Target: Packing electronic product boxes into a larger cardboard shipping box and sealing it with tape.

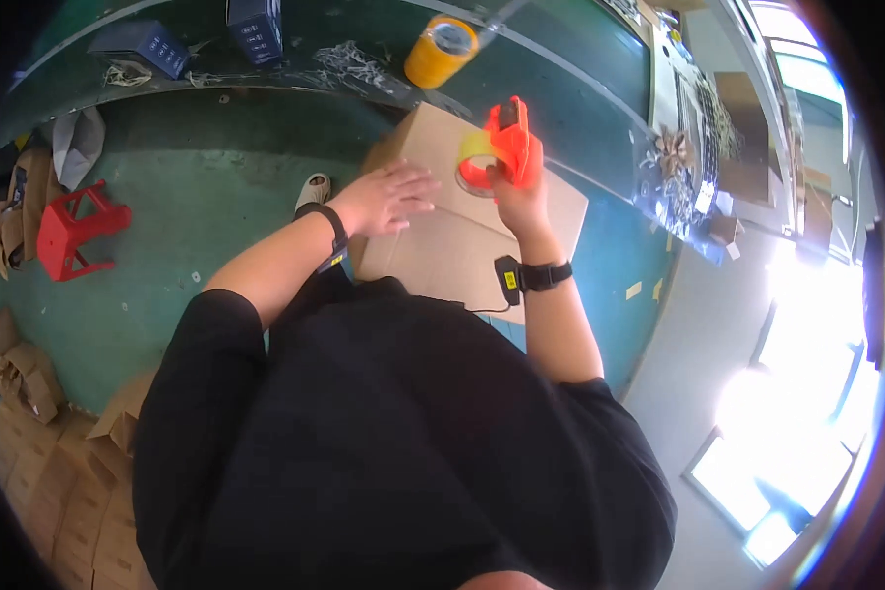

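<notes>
Right hand [521, 202]: curled around one orange tape dispenser [517, 149], one o'clock, over the brown carton [452, 236] at twelve. Left hand [393, 197]: fingers spread, palm down at eleven, apparently on the carton; firmness I cannot tell from afar. Handling note: I would press that palm to steady the carton, dispenser square to the seam [482, 224], tape [476, 145] drawn taut.
</notes>
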The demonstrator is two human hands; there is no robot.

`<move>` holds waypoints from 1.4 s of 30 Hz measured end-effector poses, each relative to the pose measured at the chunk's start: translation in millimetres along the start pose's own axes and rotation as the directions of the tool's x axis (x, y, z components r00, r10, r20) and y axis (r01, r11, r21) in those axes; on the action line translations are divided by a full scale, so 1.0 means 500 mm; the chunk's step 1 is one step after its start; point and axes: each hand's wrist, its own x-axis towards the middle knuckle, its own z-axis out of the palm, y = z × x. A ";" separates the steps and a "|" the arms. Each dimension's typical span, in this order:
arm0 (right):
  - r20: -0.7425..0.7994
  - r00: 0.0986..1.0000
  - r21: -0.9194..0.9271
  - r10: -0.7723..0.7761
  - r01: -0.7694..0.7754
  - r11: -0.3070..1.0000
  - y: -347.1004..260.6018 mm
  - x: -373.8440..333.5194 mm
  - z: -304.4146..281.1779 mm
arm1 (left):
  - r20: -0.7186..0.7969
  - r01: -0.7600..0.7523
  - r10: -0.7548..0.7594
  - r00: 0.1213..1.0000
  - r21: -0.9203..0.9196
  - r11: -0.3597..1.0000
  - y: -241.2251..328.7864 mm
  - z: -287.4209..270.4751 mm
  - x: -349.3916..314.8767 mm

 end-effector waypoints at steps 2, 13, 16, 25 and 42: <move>-0.016 1.000 0.022 0.000 0.000 1.000 0.023 -0.089 -0.071 | -0.002 0.160 -0.161 0.987 0.111 0.981 0.042 0.007 0.002; -0.031 0.987 -0.223 0.157 -0.160 0.962 0.110 -0.161 -0.047 | -0.142 0.547 -0.529 0.837 0.184 0.817 0.209 0.062 0.033; 0.138 0.981 -0.550 0.135 -0.038 0.834 0.070 -0.108 -0.003 | -0.047 0.548 -0.551 0.833 0.195 0.813 0.191 0.060 0.043; 0.193 0.967 -0.645 0.164 -0.001 0.764 0.095 -0.069 0.031 | -0.036 0.418 -0.848 0.529 -0.859 0.297 0.164 0.048 0.054; 0.294 0.950 -0.573 0.102 0.090 0.814 0.121 -0.053 0.012 | 0.329 -0.059 -0.872 0.363 -0.926 -0.374 0.153 0.036 0.080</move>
